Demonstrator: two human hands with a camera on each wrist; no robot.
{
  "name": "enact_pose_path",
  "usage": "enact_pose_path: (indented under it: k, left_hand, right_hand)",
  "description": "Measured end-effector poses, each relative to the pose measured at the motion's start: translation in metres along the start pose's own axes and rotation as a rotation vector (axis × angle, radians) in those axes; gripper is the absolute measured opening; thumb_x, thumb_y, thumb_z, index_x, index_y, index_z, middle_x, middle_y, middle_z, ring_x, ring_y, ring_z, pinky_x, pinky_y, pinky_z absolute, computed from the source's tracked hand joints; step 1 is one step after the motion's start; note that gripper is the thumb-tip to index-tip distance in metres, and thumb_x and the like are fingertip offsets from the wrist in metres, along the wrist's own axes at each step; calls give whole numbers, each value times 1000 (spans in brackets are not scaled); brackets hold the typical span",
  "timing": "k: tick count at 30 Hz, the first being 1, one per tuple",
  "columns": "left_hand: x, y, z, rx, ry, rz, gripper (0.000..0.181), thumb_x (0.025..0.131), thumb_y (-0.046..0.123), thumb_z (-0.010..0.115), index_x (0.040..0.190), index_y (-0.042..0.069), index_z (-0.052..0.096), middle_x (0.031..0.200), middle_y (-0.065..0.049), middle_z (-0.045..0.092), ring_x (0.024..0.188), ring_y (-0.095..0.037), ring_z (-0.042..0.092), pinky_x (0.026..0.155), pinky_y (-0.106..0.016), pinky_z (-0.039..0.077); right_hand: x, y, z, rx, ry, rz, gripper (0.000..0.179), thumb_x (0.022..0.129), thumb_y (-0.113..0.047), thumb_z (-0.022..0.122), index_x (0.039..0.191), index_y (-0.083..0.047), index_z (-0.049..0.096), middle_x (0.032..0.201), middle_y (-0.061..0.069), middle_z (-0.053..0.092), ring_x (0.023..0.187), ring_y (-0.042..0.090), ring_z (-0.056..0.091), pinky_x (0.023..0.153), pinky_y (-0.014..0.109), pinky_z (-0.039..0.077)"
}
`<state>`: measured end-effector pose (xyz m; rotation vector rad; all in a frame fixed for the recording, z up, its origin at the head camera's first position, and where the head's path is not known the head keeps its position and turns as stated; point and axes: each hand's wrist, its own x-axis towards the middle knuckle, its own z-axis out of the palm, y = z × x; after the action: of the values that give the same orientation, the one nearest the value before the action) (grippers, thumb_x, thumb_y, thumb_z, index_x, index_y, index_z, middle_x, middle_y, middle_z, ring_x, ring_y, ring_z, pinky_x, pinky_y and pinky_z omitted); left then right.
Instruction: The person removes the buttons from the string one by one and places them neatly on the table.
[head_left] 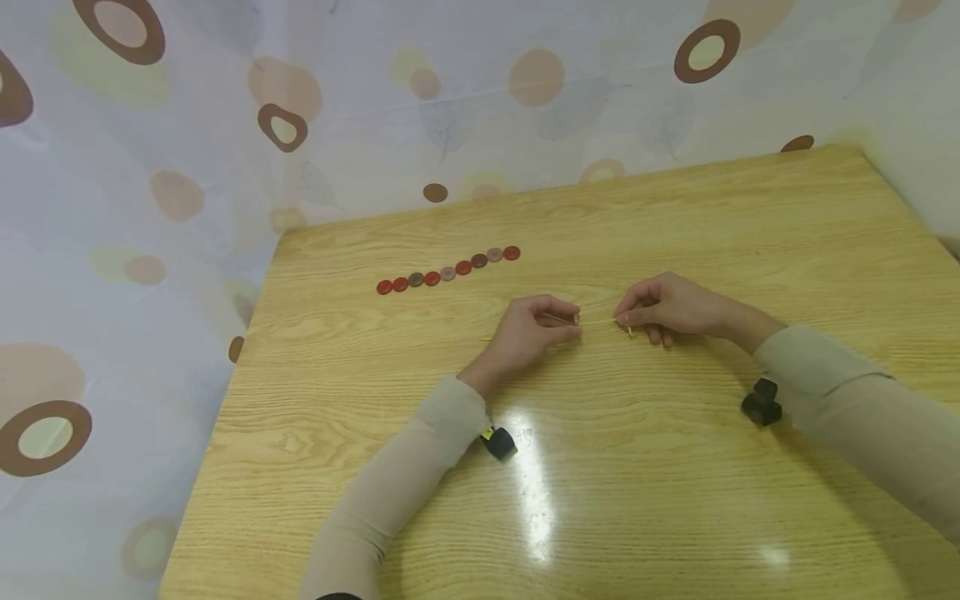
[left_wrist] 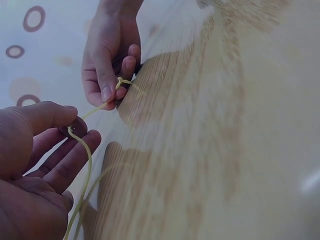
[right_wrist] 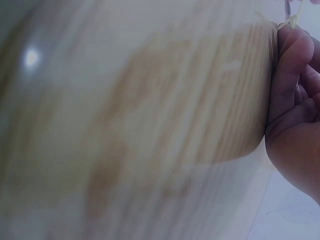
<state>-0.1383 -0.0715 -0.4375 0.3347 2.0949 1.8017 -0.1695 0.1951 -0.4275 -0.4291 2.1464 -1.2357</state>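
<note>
My left hand (head_left: 522, 335) pinches a dark round button (left_wrist: 76, 128) between thumb and fingers. A thin yellow string (left_wrist: 89, 162) passes through the button; its loose length curves down past the palm in the left wrist view. To the right, my right hand (head_left: 678, 307) pinches the same string between thumb and forefinger. Between the two hands the string runs nearly straight. A small knot (left_wrist: 120, 81) with a short tail sticks out beyond the right fingertips. In the right wrist view, the right hand (right_wrist: 297, 92) shows only at the right edge.
Behind the left hand, a slanting row of several red, pinkish and dark buttons (head_left: 432, 278) lies on the wooden table (head_left: 337, 433). A patterned curtain (head_left: 480, 108) hangs along the table's back and left sides. Small black devices (head_left: 761, 403) hang at both wrists.
</note>
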Motion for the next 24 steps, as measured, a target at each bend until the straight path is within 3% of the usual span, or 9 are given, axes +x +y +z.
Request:
enact_pose_path:
  k: [24]
  left_hand:
    - [-4, -6, -10, 40, -1, 26, 25, 88, 2, 76, 113, -4, 71, 105, -8, 73, 92, -16, 72, 82, -27, 57]
  right_hand:
    - [2, 1, 1, -25, 13, 8, 23, 100, -21, 66, 111, -1, 70, 70, 11, 61, 56, 15, 57, 48, 30, 53]
